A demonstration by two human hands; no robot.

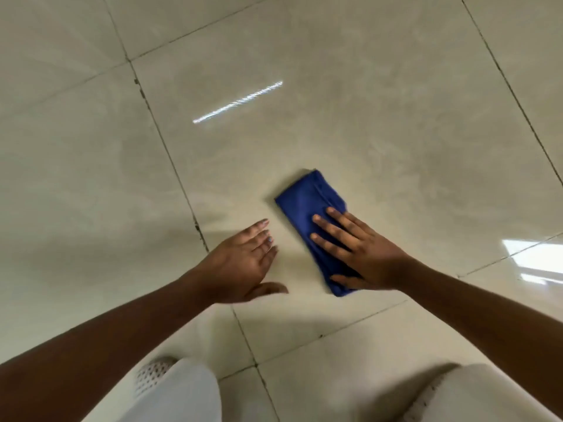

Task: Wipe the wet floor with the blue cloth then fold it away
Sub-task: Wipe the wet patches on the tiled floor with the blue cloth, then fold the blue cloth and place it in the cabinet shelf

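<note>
Two hands low over the floor (380, 95): left hand (243, 260) open, hovering, holding nothing; right hand (362, 254) flat, fingers spread, pressing the cloth (304, 202). Cloth sits folded to a narrow rectangle on one tile. Risk: glossy tile, soft fabric, so the stack could slide or spring open if the palm lifts. Beyond, a streaky glare line.

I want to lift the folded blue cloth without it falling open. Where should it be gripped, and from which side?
Probably the far short end of the blue cloth, approached from the top of the view. It lies flat as a folded strip, and that end is bare; the right hand rests flat on the near half. The left hand hovers open beside it.
</note>
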